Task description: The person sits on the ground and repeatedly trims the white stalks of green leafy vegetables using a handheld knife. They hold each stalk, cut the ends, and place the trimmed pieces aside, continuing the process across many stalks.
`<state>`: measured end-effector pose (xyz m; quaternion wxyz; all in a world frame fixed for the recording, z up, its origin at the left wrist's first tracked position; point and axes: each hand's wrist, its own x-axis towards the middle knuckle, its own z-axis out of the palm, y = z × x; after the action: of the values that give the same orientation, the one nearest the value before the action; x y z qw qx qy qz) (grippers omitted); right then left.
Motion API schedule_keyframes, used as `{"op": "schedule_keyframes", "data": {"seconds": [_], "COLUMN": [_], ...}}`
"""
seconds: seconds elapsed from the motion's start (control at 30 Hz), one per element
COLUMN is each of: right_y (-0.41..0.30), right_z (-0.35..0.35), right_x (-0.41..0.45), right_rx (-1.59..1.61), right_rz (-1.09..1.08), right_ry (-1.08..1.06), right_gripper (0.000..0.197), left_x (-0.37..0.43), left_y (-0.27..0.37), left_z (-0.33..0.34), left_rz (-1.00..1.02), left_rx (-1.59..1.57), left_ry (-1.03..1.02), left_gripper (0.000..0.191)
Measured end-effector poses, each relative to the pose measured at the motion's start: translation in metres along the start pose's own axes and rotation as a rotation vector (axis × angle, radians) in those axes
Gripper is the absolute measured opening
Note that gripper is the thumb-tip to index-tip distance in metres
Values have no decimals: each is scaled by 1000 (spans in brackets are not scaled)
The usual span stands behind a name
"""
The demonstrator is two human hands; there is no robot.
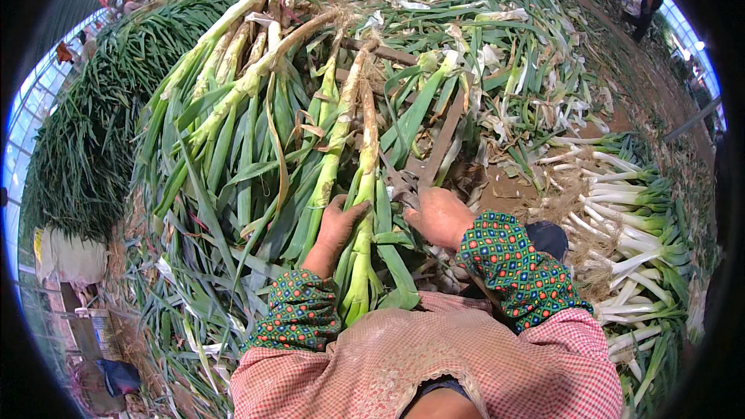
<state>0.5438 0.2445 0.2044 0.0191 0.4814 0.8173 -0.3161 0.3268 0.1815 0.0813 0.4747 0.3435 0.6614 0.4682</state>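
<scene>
My left hand (339,224) grips a thick leek (364,238) by its stalk, thumb laid across it. That leek's brown, root-bearing end points away from me and its leaves come back towards my lap. Just to the right, my right hand (440,216) is closed around a grey metal tool (401,186), partly hidden by the fingers; its exact kind is unclear. Beneath and left of my left hand lies a pile of soil-stained leeks (233,87) with broad green leaves. Beside my right sleeve, cleaned leeks (631,224) with white shafts and stringy roots form a row.
Stripped leaves (512,35) are heaped ahead. A flat brown bar (445,137) slants up beyond my right hand. Dark green leafy bundles (87,128) stand at left, above a pale sack (73,256) and a labelled container (105,331). Another person (643,9) is far off right.
</scene>
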Motion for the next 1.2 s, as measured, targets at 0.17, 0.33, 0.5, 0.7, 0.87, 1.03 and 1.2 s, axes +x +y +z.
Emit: {"op": "schedule_keyframes", "data": {"seconds": [0.17, 0.33, 0.5, 0.7, 0.87, 1.03, 1.2], "right_y": [3, 4, -4, 23, -1, -17, -2], "right_z": [10, 12, 2, 10, 5, 2, 15], "right_x": [-30, -23, 102, 88, -77, -122, -89], "right_rx": [41, 26, -88, 12, 85, 151, 48], "right_rz": [-71, -139, 44, -74, -194, -103, -158], "right_ry": [34, 58, 167, 213, -51, -174, -13], "right_gripper": [37, 33, 40, 31, 34, 36, 35], "left_x": [-1, -4, -4, -6, -4, -4, 5], "left_y": [-4, -4, -1, 0, -2, -2, -15], "left_z": [-5, -4, -2, -4, -2, 0, 1], "left_rz": [-41, -119, -115, -86, -92, -103, -42], "left_rx": [-129, -288, -350, -289, -298, -367, -72], "left_ry": [-21, -70, -72, -59, -83, 0, 82], "left_gripper": [39, 39, 38, 38, 36, 35, 36]}}
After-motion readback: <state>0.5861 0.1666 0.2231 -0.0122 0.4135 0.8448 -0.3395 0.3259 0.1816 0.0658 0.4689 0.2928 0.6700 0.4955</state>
